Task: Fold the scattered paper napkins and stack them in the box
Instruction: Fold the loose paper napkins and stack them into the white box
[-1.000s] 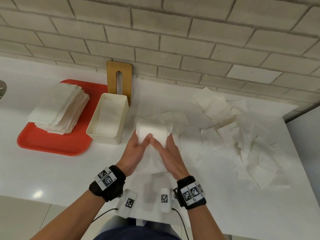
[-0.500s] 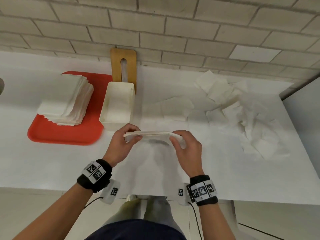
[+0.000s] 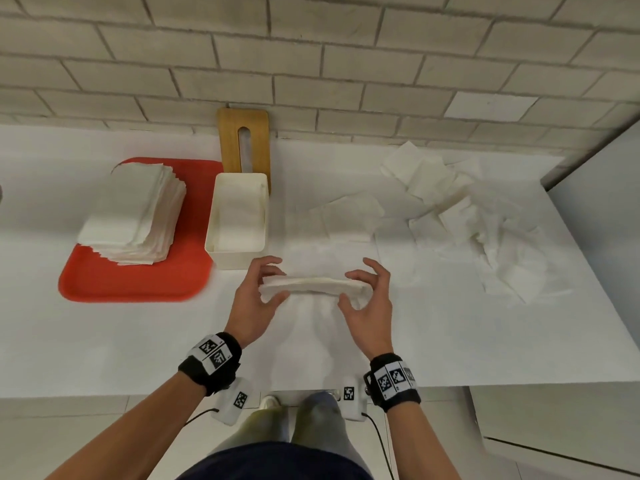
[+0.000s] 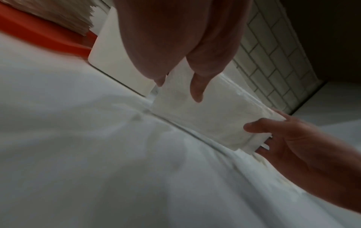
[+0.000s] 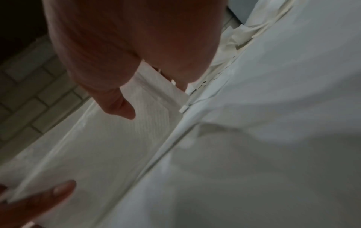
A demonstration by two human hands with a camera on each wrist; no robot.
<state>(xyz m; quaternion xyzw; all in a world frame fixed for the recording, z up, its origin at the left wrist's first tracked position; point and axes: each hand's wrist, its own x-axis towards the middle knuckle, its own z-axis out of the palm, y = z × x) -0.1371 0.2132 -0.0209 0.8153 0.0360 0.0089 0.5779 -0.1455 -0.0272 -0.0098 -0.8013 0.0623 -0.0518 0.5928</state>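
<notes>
A folded white napkin (image 3: 311,285) hangs flat a little above the counter, held by its two ends. My left hand (image 3: 258,292) pinches its left end, thumb below and fingers above. My right hand (image 3: 367,292) pinches the right end the same way. The left wrist view shows the folded napkin (image 4: 210,117) from below, my thumb on it. In the right wrist view the napkin (image 5: 121,138) runs between both thumbs. The cream box (image 3: 212,233) stands just beyond my left hand, with white napkins lying inside. Scattered unfolded napkins (image 3: 460,216) cover the counter at the right.
A red tray (image 3: 104,282) at the left carries a tall stack of folded napkins (image 3: 135,213). A wooden lid with a slot (image 3: 244,140) leans on the brick wall behind the box. The white counter's front edge (image 3: 104,393) runs near my wrists.
The napkin has been lifted off the counter and stretched flat between both hands. My hands have moved apart to its ends, and the view has shifted back from the counter.
</notes>
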